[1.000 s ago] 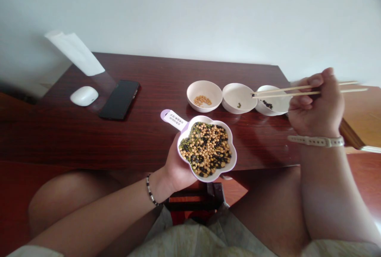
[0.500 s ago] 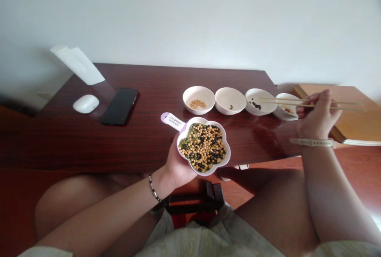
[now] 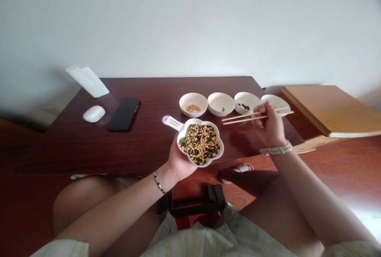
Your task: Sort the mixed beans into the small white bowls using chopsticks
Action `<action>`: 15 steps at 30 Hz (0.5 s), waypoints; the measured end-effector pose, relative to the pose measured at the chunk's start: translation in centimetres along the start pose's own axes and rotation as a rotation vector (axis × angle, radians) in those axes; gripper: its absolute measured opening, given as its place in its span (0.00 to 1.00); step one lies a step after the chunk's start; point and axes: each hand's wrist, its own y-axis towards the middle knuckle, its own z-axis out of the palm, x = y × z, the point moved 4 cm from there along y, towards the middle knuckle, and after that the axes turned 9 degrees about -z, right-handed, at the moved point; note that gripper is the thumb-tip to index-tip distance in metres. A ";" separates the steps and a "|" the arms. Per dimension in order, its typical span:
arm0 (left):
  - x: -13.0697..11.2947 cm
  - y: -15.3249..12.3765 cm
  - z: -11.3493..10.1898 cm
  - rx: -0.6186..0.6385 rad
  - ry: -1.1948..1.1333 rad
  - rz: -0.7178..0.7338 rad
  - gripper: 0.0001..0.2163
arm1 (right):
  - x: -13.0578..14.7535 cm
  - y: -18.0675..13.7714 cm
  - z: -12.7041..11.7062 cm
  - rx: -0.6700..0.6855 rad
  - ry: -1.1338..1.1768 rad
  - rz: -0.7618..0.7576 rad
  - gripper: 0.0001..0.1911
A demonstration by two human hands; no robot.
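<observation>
My left hand (image 3: 177,161) cups from below a flower-shaped white bowl (image 3: 200,144) with a lilac handle, full of mixed yellow, green and black beans. My right hand (image 3: 270,128) is closed on a pair of wooden chopsticks (image 3: 241,117); their tips point left, just right of the bean bowl and above the table. Behind them several small white bowls stand in a row: one with yellow beans (image 3: 193,104), one with a green bean (image 3: 221,104), one with black beans (image 3: 247,103), and one (image 3: 277,101) partly hidden by my fingers.
The dark red wooden table (image 3: 143,146) also carries a black phone (image 3: 124,114), a white mouse (image 3: 94,114) and a white paper packet (image 3: 87,81). A lighter wooden board (image 3: 330,109) lies at the right. My knees and a stool (image 3: 190,203) are below the table edge.
My right hand has swung the chopsticks from over the rightmost small bowls leftward and nearer, toward the bean bowl. The view has pulled back; the left hand keeps holding the bowl.
</observation>
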 end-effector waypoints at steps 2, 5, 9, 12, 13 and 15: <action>0.0 0.1 0.2 0.006 0.001 -0.002 0.21 | -0.9 -1.0 2.6 0.045 0.033 0.039 0.24; -0.2 0.2 0.2 0.002 -0.003 -0.001 0.21 | -2.2 -2.0 5.2 0.148 0.038 0.131 0.22; -0.5 0.4 -0.4 -0.045 -0.014 -0.022 0.22 | -3.1 -2.6 6.0 0.214 0.026 0.208 0.20; -0.7 0.7 -0.6 -0.067 -0.030 -0.027 0.22 | -3.0 -2.5 6.2 0.246 -0.025 0.212 0.19; -0.8 0.8 -0.6 -0.068 -0.042 -0.026 0.22 | -2.9 -2.4 6.4 0.247 -0.049 0.205 0.19; -0.9 1.1 -0.5 -0.076 -0.068 -0.011 0.23 | -2.9 -2.1 6.7 0.235 -0.099 0.194 0.21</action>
